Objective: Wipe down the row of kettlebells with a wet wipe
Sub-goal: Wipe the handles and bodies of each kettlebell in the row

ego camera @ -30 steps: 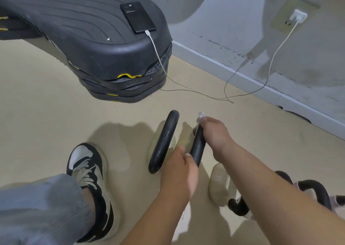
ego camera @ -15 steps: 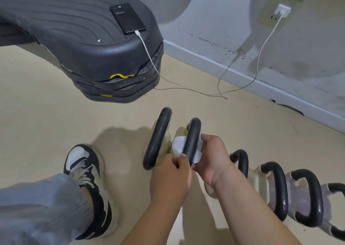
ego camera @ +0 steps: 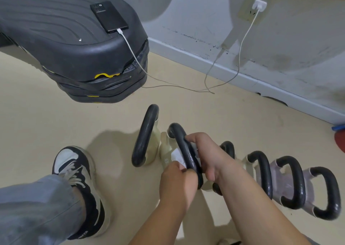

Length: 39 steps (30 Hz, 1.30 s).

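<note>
6 kettlebells [ego camera: 261,173] stand in a row across the lower middle and lower right of the frame, on the beige floor [ego camera: 46,123]. The left hand [ego camera: 177,183] curls round the lower end of the 2nd bell's black handle [ego camera: 188,157], fingertips touching the wet wipe [ego camera: 175,156]. The right hand [ego camera: 207,155] wraps the same handle from the right, thumb over the bar, clamping the white wipe against it. The wipe shows just left of the handle, between both hands. 1 shoe [ego camera: 74,162] sits at lower left

"FIT" on step platform [ego camera: 65,45]
</note>
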Each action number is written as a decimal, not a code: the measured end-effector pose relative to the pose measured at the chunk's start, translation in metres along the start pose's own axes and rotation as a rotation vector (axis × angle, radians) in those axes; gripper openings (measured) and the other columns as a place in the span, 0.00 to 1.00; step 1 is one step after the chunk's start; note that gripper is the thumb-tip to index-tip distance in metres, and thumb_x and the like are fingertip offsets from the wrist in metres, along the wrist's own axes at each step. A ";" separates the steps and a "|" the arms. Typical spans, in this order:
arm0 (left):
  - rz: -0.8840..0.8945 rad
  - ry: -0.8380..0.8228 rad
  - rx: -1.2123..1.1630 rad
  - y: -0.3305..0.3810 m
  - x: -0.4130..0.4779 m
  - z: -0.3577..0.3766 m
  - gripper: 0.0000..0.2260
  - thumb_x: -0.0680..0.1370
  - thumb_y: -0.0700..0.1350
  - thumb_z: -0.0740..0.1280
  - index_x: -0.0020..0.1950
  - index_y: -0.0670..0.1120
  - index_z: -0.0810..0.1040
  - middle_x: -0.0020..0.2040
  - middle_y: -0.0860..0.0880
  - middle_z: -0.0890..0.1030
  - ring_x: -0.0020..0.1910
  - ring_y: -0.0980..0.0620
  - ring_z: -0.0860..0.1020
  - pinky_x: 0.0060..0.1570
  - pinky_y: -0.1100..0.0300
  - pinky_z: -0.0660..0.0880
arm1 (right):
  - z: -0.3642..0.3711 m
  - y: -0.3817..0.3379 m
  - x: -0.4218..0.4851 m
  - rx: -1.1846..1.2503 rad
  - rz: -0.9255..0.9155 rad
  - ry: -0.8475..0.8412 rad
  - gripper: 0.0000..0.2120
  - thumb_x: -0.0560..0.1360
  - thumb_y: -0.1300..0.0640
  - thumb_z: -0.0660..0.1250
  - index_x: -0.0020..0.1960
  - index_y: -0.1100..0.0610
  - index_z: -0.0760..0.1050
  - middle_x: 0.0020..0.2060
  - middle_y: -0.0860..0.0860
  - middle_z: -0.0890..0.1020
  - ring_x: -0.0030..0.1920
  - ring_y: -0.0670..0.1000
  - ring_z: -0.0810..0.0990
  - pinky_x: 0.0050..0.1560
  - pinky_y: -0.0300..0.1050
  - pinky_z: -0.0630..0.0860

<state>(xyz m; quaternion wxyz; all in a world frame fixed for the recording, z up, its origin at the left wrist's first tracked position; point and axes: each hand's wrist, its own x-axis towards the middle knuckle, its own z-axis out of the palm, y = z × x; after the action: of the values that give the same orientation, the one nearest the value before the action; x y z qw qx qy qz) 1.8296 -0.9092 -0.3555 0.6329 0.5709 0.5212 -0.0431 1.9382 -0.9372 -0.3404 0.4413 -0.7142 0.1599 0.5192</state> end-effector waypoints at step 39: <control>0.161 0.021 -0.012 -0.001 -0.013 -0.049 0.07 0.69 0.39 0.57 0.42 0.49 0.70 0.40 0.49 0.68 0.39 0.49 0.64 0.41 0.57 0.62 | -0.004 0.010 -0.045 -0.019 -0.421 0.383 0.18 0.86 0.47 0.58 0.58 0.59 0.80 0.43 0.58 0.80 0.43 0.57 0.79 0.46 0.43 0.76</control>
<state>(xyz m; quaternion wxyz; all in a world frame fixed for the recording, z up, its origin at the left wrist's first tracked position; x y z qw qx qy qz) 1.7938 -0.8789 -0.3375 0.6323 0.6077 0.4802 0.0170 1.9154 -0.9561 -0.3050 0.4944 -0.8210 0.0836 0.2731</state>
